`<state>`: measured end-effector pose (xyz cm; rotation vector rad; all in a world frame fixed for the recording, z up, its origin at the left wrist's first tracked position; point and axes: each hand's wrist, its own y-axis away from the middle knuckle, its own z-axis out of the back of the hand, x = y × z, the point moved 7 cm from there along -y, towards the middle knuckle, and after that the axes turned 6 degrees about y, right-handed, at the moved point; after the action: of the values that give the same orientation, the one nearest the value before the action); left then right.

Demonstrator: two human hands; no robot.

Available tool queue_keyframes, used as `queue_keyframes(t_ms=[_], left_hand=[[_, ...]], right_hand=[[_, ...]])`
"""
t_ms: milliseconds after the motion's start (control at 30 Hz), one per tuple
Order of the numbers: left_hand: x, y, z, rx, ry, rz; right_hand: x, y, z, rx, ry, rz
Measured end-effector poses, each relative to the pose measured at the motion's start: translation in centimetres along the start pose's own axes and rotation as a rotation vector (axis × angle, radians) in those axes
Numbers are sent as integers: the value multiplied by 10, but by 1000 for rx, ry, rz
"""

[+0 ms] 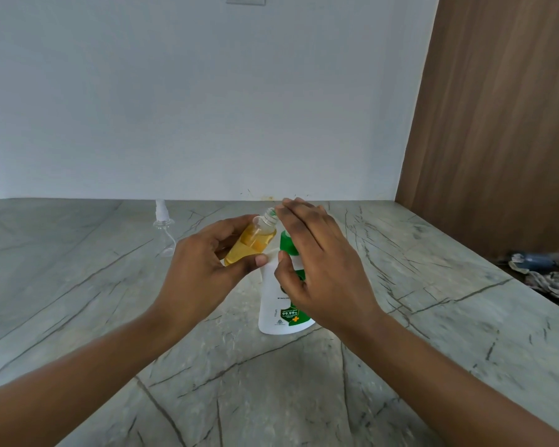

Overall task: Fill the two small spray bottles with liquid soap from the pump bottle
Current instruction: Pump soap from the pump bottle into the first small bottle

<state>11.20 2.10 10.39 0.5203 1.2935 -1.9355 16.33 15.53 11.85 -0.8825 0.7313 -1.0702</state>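
Ahead: pump bottle under my right hand | far left: clear spray bottle | right edge: crumpled cloth | near counter bare.

A crumpled cloth lies beside the marble counter, near a wooden panel.

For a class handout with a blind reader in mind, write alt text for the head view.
A left hand tilts a small uncapped bottle of amber soap toward the nozzle of a white and green pump bottle, whose top the right hand covers. A spray cap lies behind on the marble counter.
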Motion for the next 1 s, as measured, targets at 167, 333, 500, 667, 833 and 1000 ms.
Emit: queue_keyframes(t_ms=[167,333,500,667,833,1000], left_hand=[[-1,1,-1,-4,34,-6],[1,5,-3,-10,56,0],[5,8,-1,-3,16,-9],[9,8,0,-1,13,10],[9,9,-1,2,21,22],[5,5,-4,-5,64,41]], right_hand=[[-1,0,2,-19,-16,0],[-1,2,3,-47,-21,4],[2,6,0,-45,-30,-2],[2,6,-2,-43,-49,-10],[2,8,-7,12,-47,-34],[-1,2,-2,0,-3,-30]])
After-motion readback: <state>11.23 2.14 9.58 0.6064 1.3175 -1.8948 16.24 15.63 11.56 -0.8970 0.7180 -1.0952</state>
